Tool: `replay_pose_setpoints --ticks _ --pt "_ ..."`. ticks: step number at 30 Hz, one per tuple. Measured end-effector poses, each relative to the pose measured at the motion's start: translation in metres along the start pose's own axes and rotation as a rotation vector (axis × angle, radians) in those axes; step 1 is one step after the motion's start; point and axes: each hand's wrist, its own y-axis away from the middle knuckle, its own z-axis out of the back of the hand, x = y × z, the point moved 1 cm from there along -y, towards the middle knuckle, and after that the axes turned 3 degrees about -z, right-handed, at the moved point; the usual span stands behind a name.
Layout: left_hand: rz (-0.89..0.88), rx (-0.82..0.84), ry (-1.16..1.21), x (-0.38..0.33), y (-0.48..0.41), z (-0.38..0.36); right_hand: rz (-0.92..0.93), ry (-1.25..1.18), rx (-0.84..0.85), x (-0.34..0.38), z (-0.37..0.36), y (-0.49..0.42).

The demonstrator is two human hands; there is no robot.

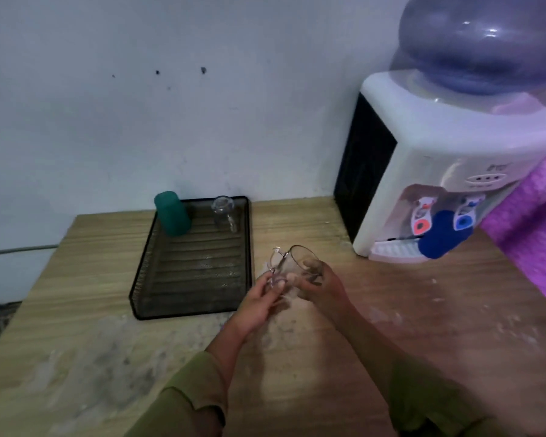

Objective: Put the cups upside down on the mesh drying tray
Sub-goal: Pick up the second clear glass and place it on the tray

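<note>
A black mesh drying tray (145, 279) lies on the wooden table. At its far left corner a green cup (171, 213) stands upside down. At its far right a clear glass mug (223, 213) also rests inverted. Just right of the tray, above the table, both hands hold a second clear glass mug (300, 263), tilted on its side with the mouth facing away. My right hand (320, 283) wraps its body. My left hand (260, 302) grips it at the handle side.
A white water dispenser (423, 171) with a blue bottle stands at the table's back right. A blue cup (443, 234) sits under its taps. A purple cloth (530, 222) hangs at the right. The wall lies close behind the tray.
</note>
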Motion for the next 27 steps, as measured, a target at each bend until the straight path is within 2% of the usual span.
replay_pose_setpoints --ticks 4,8,12,16,19,22,27 --pt "-0.013 -0.03 0.147 -0.01 0.002 0.039 -0.015 -0.011 0.119 0.011 -0.042 -0.01" --pt "-0.036 -0.113 0.313 -0.018 0.0 0.068 -0.036 0.02 0.145 0.018 -0.074 -0.022" --pt "-0.089 -0.184 0.311 -0.029 -0.006 0.092 -0.096 0.022 0.204 0.021 -0.097 -0.031" --pt "-0.055 -0.297 0.147 -0.048 -0.017 0.118 -0.105 0.127 0.158 0.016 -0.108 -0.038" --pt "-0.033 -0.369 -0.042 -0.059 -0.031 0.137 -0.044 0.379 0.101 0.007 -0.112 -0.043" --pt "-0.1 -0.422 -0.382 -0.069 -0.046 0.151 0.102 0.718 0.191 -0.007 -0.116 -0.046" --pt "-0.108 -0.294 -0.991 -0.087 -0.068 0.158 0.135 0.995 0.238 -0.02 -0.115 -0.05"
